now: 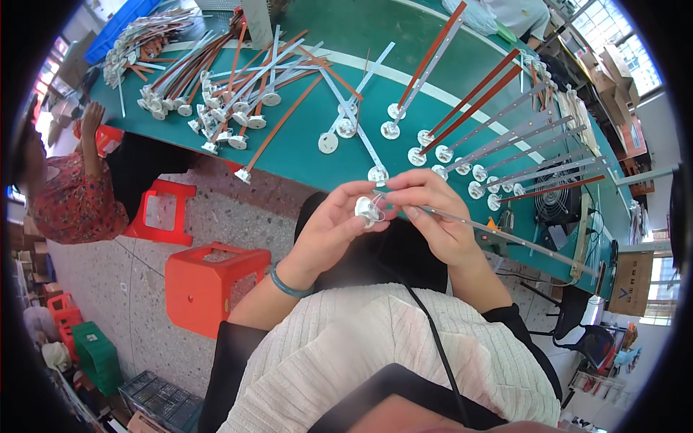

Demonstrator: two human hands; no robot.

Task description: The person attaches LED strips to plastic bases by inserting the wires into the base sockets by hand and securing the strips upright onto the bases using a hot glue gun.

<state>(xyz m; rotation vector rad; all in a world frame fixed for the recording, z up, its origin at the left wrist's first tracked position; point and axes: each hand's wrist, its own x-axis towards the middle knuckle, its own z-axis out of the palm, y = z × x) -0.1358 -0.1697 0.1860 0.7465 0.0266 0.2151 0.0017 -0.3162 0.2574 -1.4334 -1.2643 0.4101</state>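
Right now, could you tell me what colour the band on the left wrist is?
The thin wristband is teal blue, clearest in the head view.

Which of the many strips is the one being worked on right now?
Start at the green table, then drop to its near edge, where both hands meet. The strip runs rightward from the right hand. Unlike the others, it is lifted off the table.
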